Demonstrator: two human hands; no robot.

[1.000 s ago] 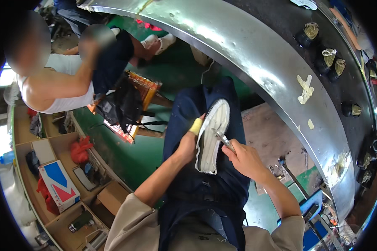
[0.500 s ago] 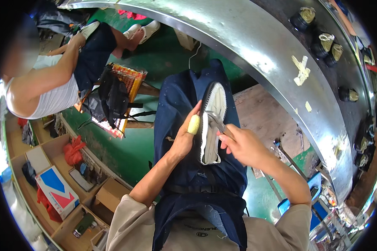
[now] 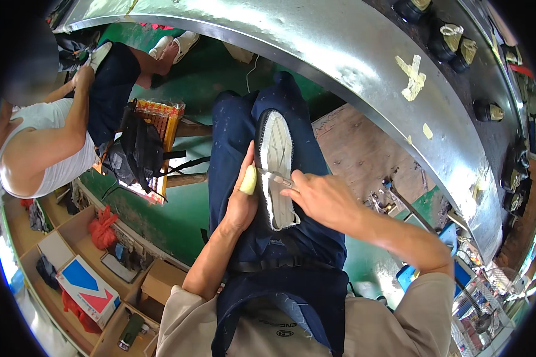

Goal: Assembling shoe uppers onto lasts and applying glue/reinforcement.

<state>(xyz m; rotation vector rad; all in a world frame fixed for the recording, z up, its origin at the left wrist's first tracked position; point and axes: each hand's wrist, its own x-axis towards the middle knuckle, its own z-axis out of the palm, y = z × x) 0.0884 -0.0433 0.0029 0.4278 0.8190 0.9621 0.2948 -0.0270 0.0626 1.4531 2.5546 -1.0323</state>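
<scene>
On my lap lies a dark shoe (image 3: 278, 146), sole side up, with a pale, whitish underside and a ragged white edge of upper material turned in around it. My left hand (image 3: 244, 193) grips its left side, the fingers partly hidden beneath it. A yellow cover wraps the left thumb. In my right hand (image 3: 315, 196) is a slim metal hand tool (image 3: 274, 177), fingers closed round its handle. Its narrow end reaches across the underside to the shoe's left edge, close to the left thumb. Whether it is a knife or pincers I cannot tell.
A long metal bench (image 3: 339, 47) curves across the front and right, with several dark shoes (image 3: 446, 41) on its far side. At left a person sits holding a light shoe, near a black bag (image 3: 140, 149) on a stool. Wooden compartments (image 3: 71, 220) stand lower left.
The tool's end has moved from the middle of the underside to its left edge, and it now lies flatter. My view has shifted, so the shoe and hands appear further left.
</scene>
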